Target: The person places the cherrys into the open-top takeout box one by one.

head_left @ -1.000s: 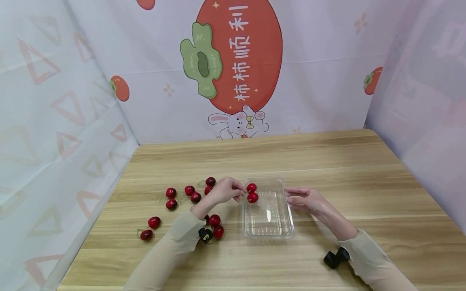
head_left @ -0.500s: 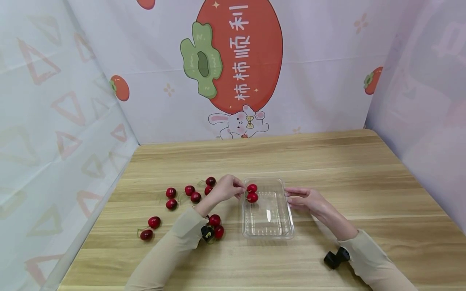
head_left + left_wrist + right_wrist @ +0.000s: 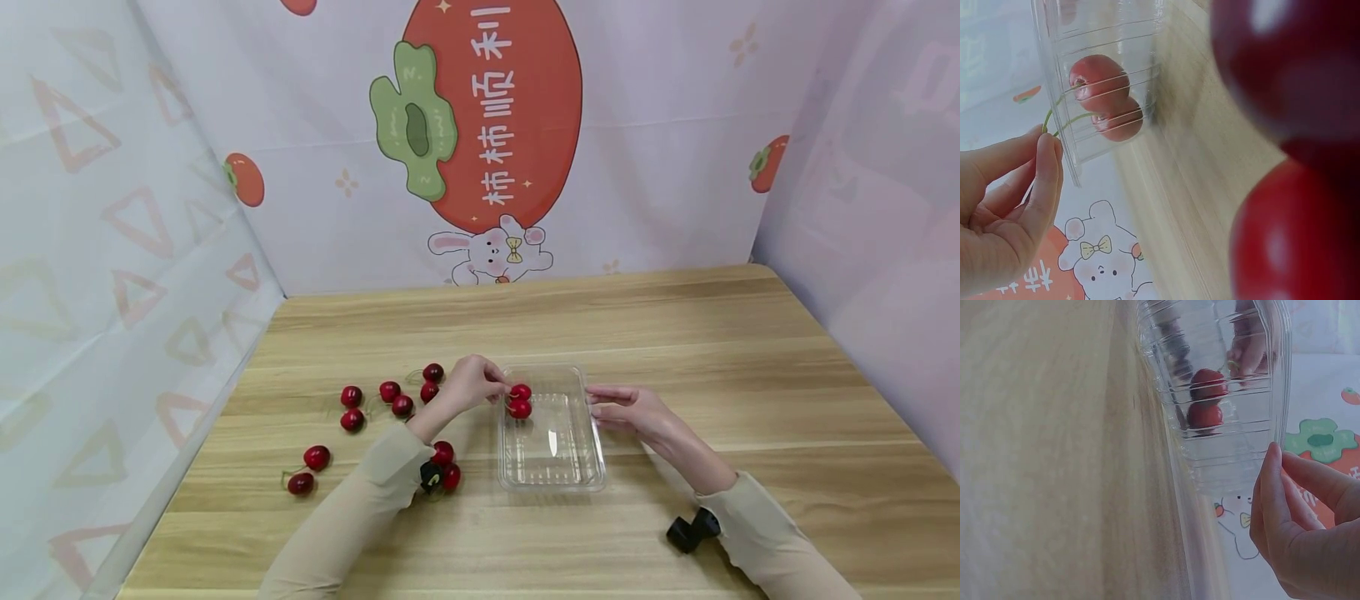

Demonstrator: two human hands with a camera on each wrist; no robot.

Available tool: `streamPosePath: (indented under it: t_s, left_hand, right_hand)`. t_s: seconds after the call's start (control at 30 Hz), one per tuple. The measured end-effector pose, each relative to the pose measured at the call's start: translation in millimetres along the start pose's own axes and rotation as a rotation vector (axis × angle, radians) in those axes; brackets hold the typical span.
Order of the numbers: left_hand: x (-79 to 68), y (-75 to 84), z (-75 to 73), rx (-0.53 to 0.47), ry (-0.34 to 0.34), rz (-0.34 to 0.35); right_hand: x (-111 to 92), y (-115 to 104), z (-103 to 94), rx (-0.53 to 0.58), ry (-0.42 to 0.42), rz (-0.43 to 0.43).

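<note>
My left hand (image 3: pixel 468 385) pinches the green stems (image 3: pixel 1067 119) of a joined pair of red cherries (image 3: pixel 520 408) at the left rim of a clear plastic container (image 3: pixel 552 487). In the left wrist view both cherries (image 3: pixel 1099 84) are inside the container, low down behind its ribbed wall. Whether they touch its floor I cannot tell. My right hand (image 3: pixel 637 414) holds the opposite rim; the right wrist view shows thumb and fingers (image 3: pixel 1274 481) pinching the container's edge (image 3: pixel 1282 394).
Several cherries lie in pairs to the left of the container, such as one pair (image 3: pixel 317 457) near the left edge and another (image 3: pixel 352 397) further back. More cherries (image 3: pixel 443 452) sit beside the left wrist, partly hidden. The wooden tabletop (image 3: pixel 645 325) meets a printed cloth backdrop (image 3: pixel 660 183).
My left hand has shifted slightly right, toward the container's rim. The cherry pair has moved only a little. My right hand and the container have stayed put.
</note>
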State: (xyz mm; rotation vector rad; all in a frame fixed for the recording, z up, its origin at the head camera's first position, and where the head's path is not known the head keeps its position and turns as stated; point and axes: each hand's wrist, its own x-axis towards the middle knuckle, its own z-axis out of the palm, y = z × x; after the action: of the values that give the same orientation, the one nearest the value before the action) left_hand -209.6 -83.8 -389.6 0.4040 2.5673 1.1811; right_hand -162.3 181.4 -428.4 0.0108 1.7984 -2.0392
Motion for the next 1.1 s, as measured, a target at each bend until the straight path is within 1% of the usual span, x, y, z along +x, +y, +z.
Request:
streamPosePath:
  t_s: [0.13,0.23,0.37,0.6,0.8,1.0,1.1]
  left_hand:
    - [1.0,-0.3,1.2,0.01,0.007,0.018]
    - [-0.5,0.2,-0.1,-0.011,0.005,0.015]
    - [-3.5,-0.7,-4.1,-0.025,-0.003,0.005]
    - [-10.0,-6.5,-13.7,0.01,0.007,0.014]
    - [-16.7,-10.9,-22.7,0.041,0.021,0.052]
    - [-18.8,-16.1,-31.3,0.072,0.026,0.09]
    - [-21.9,-16.2,-36.1,0.1,0.027,0.123]
  right_hand:
    - [0.0,0.2,-0.6,-0.007,0.0,-0.002]
    - [-0.3,-0.1,-0.5,-0.013,0.002,-0.003]
    - [-0.7,-0.6,-0.1,-0.012,0.005,-0.001]
    - [-0.9,-0.8,0.0,-0.001,0.002,0.002]
    - [-0.5,-0.9,0.0,-0.001,0.008,0.005]
    - [-0.4,-1.1,-0.1,0.0,0.008,0.008]
    - [-0.4,-0.7,-0.1,0.007,0.01,0.007]
